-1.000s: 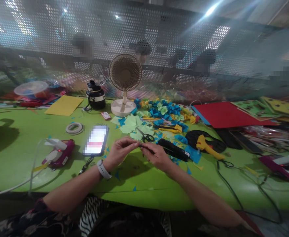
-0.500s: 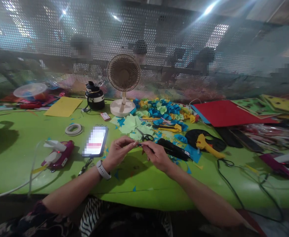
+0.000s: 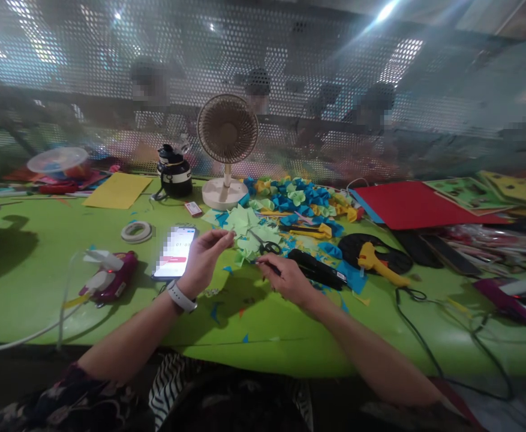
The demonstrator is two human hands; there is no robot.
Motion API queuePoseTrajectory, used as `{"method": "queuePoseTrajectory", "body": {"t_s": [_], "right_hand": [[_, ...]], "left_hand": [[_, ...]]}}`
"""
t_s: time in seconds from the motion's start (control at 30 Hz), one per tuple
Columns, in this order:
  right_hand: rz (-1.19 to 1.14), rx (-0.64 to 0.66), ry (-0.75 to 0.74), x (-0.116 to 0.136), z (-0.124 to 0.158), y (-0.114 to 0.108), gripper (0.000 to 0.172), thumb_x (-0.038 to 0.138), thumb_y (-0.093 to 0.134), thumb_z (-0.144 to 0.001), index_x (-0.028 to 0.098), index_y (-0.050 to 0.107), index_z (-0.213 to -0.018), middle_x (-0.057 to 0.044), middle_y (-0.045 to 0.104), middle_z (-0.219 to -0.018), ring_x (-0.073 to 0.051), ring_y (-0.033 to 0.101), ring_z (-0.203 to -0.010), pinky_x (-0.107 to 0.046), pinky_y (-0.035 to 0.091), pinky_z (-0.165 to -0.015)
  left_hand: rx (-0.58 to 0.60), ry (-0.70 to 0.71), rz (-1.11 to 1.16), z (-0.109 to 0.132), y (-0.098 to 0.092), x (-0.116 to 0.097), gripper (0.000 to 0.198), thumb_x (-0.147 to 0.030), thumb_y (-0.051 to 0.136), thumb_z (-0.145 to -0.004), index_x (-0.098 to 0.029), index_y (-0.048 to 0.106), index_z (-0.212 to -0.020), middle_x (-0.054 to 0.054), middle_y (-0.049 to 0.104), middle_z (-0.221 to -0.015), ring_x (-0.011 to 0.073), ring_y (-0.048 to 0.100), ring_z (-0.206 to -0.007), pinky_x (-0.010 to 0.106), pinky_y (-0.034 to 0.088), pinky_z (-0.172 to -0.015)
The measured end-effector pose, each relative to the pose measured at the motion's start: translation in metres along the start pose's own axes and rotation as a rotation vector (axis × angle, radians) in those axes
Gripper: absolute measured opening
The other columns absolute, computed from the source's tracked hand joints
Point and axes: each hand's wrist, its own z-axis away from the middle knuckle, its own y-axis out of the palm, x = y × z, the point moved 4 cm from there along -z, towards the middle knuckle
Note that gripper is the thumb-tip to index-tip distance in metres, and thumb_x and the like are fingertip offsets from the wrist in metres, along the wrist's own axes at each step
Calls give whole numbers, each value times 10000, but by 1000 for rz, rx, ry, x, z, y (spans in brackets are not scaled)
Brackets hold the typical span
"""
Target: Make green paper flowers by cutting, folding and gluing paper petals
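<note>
My left hand (image 3: 205, 258) is raised beside the phone (image 3: 173, 255), thumb and fingertips pressed together close to the pale green paper pieces (image 3: 240, 222). Whether anything is in that pinch is too small to tell. My right hand (image 3: 285, 275) is closed, with its fingertips around something small and dark that I cannot make out. Just beyond it lie black-handled scissors (image 3: 270, 247) on the green paper. To its right rests a black stapler (image 3: 319, 270).
Folded blue, green and yellow paper pieces (image 3: 303, 198) are heaped behind, by a fan (image 3: 227, 129). A yellow glue gun (image 3: 379, 264) with a trailing cord lies right. Tape (image 3: 135, 231) and a purple power strip (image 3: 114, 277) are left. Red sheets (image 3: 420, 204) lie back right.
My hands have come apart. The left has moved up and to the left, over the phone's edge, while the right has stayed nearly in place with its fingers closed.
</note>
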Motion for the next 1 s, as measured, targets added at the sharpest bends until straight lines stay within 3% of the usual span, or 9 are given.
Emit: {"method": "queuePoseTrajectory", "body": {"t_s": [0.17,0.27,0.4,0.53,0.6,1.0], "right_hand": [[221,240,-53,1,4,13,144,243,544,-915,178,671,-939,-76,718,-888,-186,649,-776,-275,440,-676],[352,274,-41,1,6,16,143,279,581,-895,169,670,-915,-78,704,-845,-186,632,-752,-267,417,-648],[408,150,-2,1,5,11,184,323,594,-886,160,667,-931,-72,686,-825,-188,624,-747,-271,423,-641],[163,-170,5,2,3,-5,216,334,547,-920,178,632,-1043,-59,672,-856,-147,605,-690,-260,465,-643],[45,-262,-5,3,3,-10,259,345,544,-920,178,603,-1109,-65,662,-885,-144,604,-691,-256,483,-625],[-33,-209,-52,8,3,-3,200,305,560,-902,176,631,-1038,-64,674,-894,-132,605,-670,-241,494,-570]], "left_hand": [[8,11,-55,-3,-2,2,220,-361,806,-699,-178,736,-800,4,699,-723,101,612,-682,237,489,-699],[64,18,-122,-2,-1,5,228,-382,785,-723,-178,735,-813,12,713,-746,112,628,-708,249,502,-728],[154,-48,-195,1,4,6,262,-400,795,-701,-168,726,-803,32,734,-794,137,652,-751,279,518,-772],[239,-113,-222,6,10,7,264,-408,790,-703,-172,730,-806,32,737,-798,138,650,-756,275,516,-766],[265,-141,-220,7,12,8,262,-406,794,-698,-172,732,-797,26,731,-780,130,641,-736,265,510,-748],[208,-272,-36,14,13,25,232,-359,830,-661,-183,754,-792,6,722,-751,110,625,-715,256,502,-762]]}}
